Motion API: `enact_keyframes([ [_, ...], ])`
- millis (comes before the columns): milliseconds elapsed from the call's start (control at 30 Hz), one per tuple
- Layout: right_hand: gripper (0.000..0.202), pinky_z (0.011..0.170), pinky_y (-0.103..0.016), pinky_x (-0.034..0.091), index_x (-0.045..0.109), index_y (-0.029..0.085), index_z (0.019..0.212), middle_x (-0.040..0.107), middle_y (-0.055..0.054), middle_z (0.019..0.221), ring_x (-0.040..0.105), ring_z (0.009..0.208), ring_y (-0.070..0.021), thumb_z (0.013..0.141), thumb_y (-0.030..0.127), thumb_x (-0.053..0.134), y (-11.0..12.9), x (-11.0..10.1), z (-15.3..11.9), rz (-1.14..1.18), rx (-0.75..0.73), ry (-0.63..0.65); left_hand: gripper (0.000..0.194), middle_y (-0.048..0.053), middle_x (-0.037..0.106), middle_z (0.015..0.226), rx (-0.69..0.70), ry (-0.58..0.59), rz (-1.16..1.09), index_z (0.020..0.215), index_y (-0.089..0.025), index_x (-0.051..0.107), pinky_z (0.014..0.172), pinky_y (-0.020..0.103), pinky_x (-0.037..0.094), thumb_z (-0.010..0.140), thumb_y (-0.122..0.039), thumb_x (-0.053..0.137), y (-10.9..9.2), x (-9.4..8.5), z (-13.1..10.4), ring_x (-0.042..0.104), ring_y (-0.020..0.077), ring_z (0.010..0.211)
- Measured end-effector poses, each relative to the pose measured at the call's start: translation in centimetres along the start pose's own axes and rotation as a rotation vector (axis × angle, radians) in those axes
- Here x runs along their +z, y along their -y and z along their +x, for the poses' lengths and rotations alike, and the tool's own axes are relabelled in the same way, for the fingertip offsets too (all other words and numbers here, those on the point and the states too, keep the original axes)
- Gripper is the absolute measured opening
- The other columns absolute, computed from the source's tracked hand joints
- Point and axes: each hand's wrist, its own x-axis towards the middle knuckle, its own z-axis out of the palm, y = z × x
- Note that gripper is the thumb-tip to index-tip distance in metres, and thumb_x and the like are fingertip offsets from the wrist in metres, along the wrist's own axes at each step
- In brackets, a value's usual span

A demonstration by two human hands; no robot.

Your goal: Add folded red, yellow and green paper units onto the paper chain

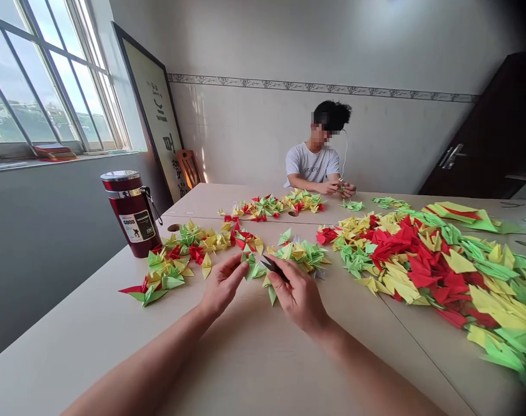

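gripping a dark pointed tool (272, 266) in the curled right hand (299, 294), left hand (222, 284) pinched nearly closed, seemingly on a green folded paper (254, 269) between both hands over the table (254, 361). could nick paper or left fingertips with any slip of the tip. can't make out the tool's rear behind right fingers, nor fully separate held paper from the pile (305, 254) beyond.

We can't see most of the dark pointed tool (269, 264), because the right hand (301, 297) hides it, and we can't tell if the left hand (224, 283) pinches any paper. The big heap of folded paper (436, 271) gets blurry and runs off the right edge. What the other person's hands (349, 189) hold is too small for us to tell.
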Motion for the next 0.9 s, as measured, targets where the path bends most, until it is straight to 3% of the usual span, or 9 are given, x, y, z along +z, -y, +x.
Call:
enact_keyframes([
  [233, 0.027, 0.076, -0.032, 0.051, 0.062, 0.017, 0.108, 0.067, -0.009, 0.09, 0.062, 0.089, -0.0219, 0.088, 0.029, 0.048, 0.1, 0.5, -0.4, -0.108, -0.039, 0.043, 0.025, 0.002, 0.062, 0.076, 0.069, -0.032, 0.039, 0.086, -0.016, 0.069, 0.06, 0.021, 0.046, 0.07, -0.034, 0.068, 0.0, 0.8, -0.5, 0.056, 0.0119, 0.067],
  [433, 0.028, 0.066, -0.028, 0.049, 0.064, 0.017, 0.107, 0.067, -0.007, 0.082, 0.063, 0.077, -0.0192, 0.089, 0.029, 0.047, -0.3, 0.5, -0.4, -0.159, -0.008, 0.054, 0.02, 0.003, 0.062, 0.078, 0.117, 0.013, 0.14, 0.086, -0.016, 0.068, 0.061, 0.021, 0.046, 0.075, -0.032, 0.063, 0.8, 0.5, -0.5, 0.057, 0.0122, 0.068],
  [667, 0.027, 0.063, -0.027, 0.047, 0.065, 0.018, 0.106, 0.068, -0.006, 0.082, 0.063, 0.076, -0.0187, 0.089, 0.029, 0.047, -0.3, 0.4, -0.4, -0.183, 0.002, 0.078, 0.017, 0.004, 0.061, 0.079, 0.152, 0.036, 0.242, 0.088, -0.017, 0.067, 0.062, 0.022, 0.046, 0.078, -0.029, 0.06, 0.8, 0.4, -0.4, 0.057, 0.0127, 0.069],
  [900, 0.025, 0.06, -0.026, 0.047, 0.066, 0.021, 0.104, 0.067, -0.004, 0.078, 0.063, 0.07, -0.0175, 0.088, 0.026, 0.047, -0.4, 0.5, -0.3, -0.192, 0.037, 0.117, 0.019, 0.005, 0.061, 0.08, 0.073, 0.088, 0.254, 0.089, -0.016, 0.067, 0.064, 0.024, 0.045, 0.079, -0.03, 0.058, 1.1, 0.3, -0.4, 0.056, 0.0134, 0.071],
])
